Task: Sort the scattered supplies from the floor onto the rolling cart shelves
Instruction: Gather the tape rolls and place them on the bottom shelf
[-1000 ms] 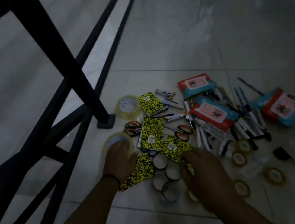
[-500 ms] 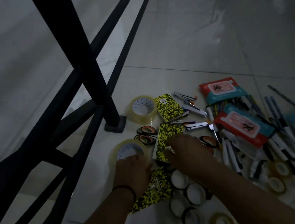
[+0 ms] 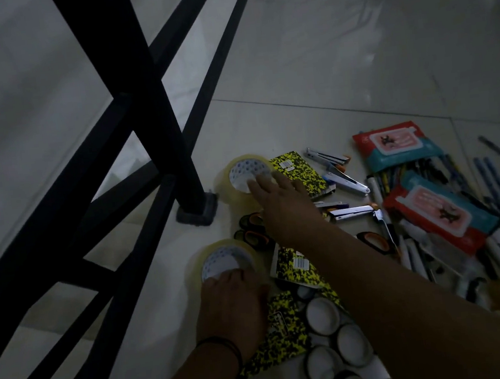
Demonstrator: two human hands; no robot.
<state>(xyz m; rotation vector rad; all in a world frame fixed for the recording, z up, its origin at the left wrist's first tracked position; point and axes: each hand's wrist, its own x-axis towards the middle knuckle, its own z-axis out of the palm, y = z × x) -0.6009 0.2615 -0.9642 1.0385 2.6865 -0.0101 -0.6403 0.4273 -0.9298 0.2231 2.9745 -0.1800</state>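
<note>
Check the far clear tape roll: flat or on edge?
Flat: the far tape roll shows its round core face up; right hand fingertips touch it.

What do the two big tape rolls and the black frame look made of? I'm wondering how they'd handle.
Far tape roll and near tape roll: clear glossy plastic film, probably on printed card cores, since the floor shows through. Black frame: likely matte painted metal, with square tubes and a footed post.

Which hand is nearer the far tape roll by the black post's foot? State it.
Right. The right hand reaches its fingertips onto the far tape roll; the left hand rests on the near tape roll, farther back.
</note>
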